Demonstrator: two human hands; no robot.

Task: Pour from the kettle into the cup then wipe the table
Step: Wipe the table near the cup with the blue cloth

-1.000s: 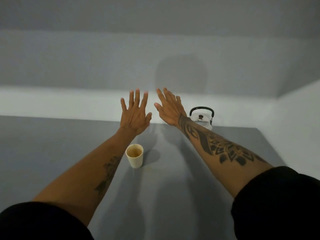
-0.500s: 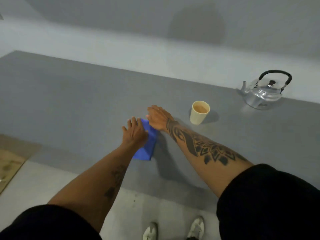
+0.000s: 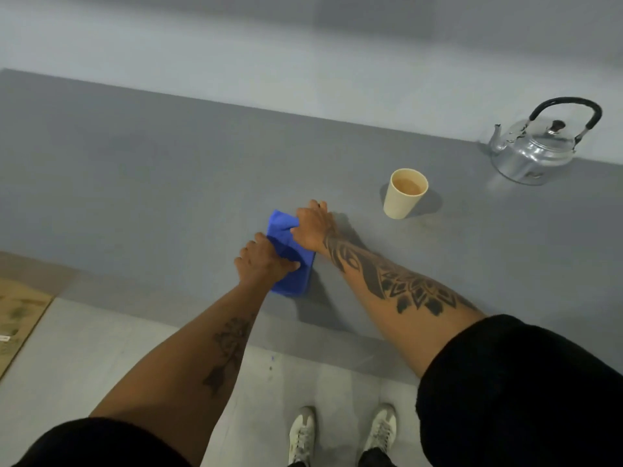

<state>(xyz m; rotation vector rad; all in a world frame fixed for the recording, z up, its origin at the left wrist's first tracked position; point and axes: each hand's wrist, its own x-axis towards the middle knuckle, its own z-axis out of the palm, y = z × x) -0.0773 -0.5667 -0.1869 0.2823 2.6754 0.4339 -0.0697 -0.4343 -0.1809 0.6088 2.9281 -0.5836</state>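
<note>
A folded blue cloth (image 3: 291,267) lies on the grey table (image 3: 151,183) near its front edge. My left hand (image 3: 264,262) grips the cloth's near part, and my right hand (image 3: 312,224) pinches its far end. A cream cup (image 3: 406,198) holding brown liquid stands upright to the right of my right hand, apart from it. At the table's far right sits a shiny metal kettle (image 3: 536,150) with a black handle, spout facing left.
A faint wet smear (image 3: 424,227) marks the table just in front of the cup. A pale wall runs behind the table. Below the front edge are the light floor, my white shoes (image 3: 340,433), and a brown board (image 3: 17,318) at the left.
A second ago both hands were raised, spread and empty above the table. They came down onto the blue cloth, and now both have closed on it, bunching the fabric.
</note>
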